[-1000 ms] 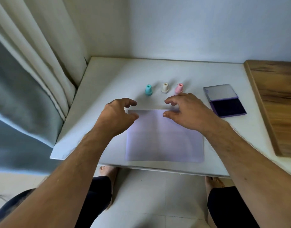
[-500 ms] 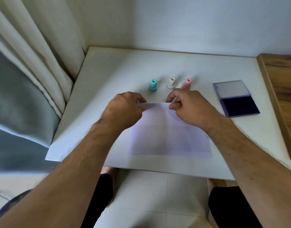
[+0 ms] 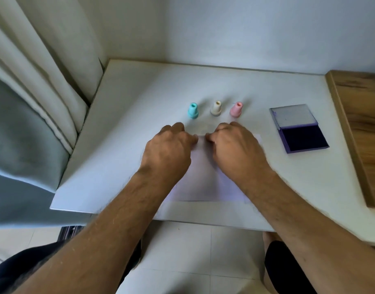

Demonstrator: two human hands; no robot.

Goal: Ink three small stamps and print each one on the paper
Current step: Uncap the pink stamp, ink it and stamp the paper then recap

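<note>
A white sheet of paper [image 3: 205, 177] lies flat on the white table [image 3: 123, 145] near its front edge. My left hand [image 3: 167, 151] and my right hand [image 3: 235, 149] both rest on the paper's far edge, fingers curled and pinching that edge. Just beyond my hands three small stamps stand upright in a row: a teal stamp [image 3: 192, 110], a cream stamp [image 3: 216, 107] and a pink stamp [image 3: 236, 109]. To the right lies an open ink pad [image 3: 303, 138] with dark purple ink, its lid [image 3: 293, 115] folded back.
A wooden board [image 3: 364, 124] borders the table on the right. Curtains [image 3: 34, 85] hang at the left, close to the table's left edge. A wall stands behind the table. My knees and a tiled floor show below the front edge.
My hands came down from hovering over the paper and closed on its far edge. They have drawn closer together along that edge. The stamps and ink pad have not moved.
</note>
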